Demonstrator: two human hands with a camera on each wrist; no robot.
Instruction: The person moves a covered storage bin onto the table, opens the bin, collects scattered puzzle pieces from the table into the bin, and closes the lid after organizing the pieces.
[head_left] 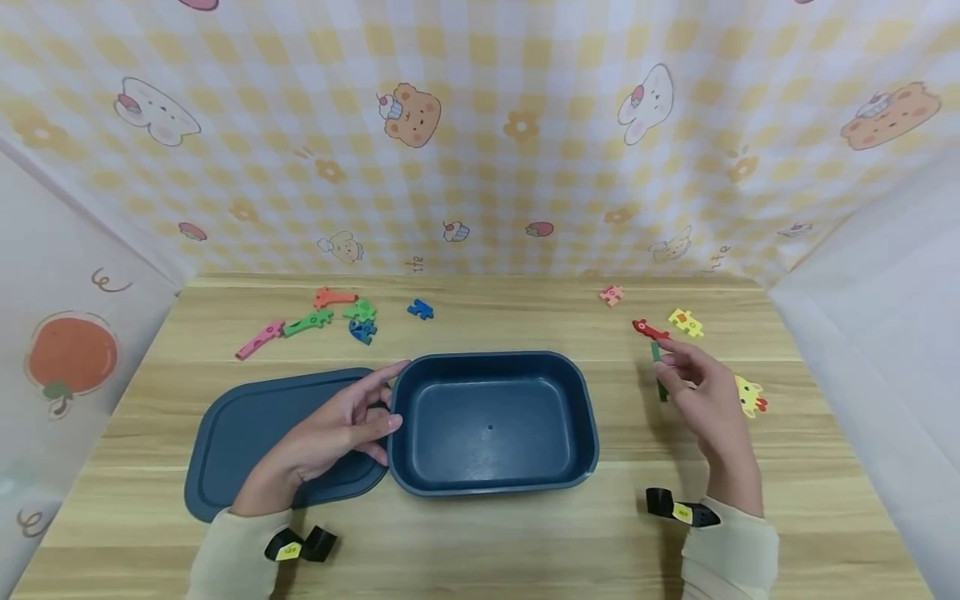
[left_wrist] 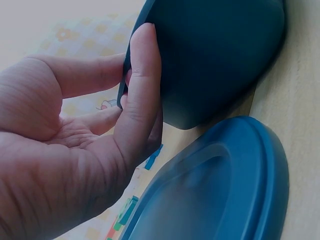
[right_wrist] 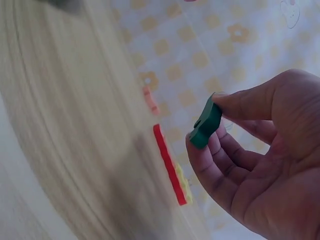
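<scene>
A dark blue plastic box (head_left: 491, 487) with an open top stands mid-table. At its left end my left hand (head_left: 341, 429) grips the rim between thumb and fingers; in the left wrist view the fingers (left_wrist: 142, 75) lie against the box wall (left_wrist: 215, 55). The matching blue lid (head_left: 247, 433) lies flat on the table under that hand. To the right, my right hand (head_left: 705, 392) pinches a green puzzle piece (head_left: 659, 371) between thumb and fingertips. The right wrist view shows this green piece (right_wrist: 206, 122) held above the table. A red puzzle piece (head_left: 649, 329) lies just beyond it.
Yellow (head_left: 686, 322) and pink (head_left: 611, 294) puzzle pieces lie at the back right. A yellow giraffe-head piece (head_left: 750, 396) is partly hidden behind my right hand. Several coloured pieces, including a pink one (head_left: 261, 340) and a blue one (head_left: 421, 309), lie at the back left. A patterned curtain (head_left: 487, 167) borders the table.
</scene>
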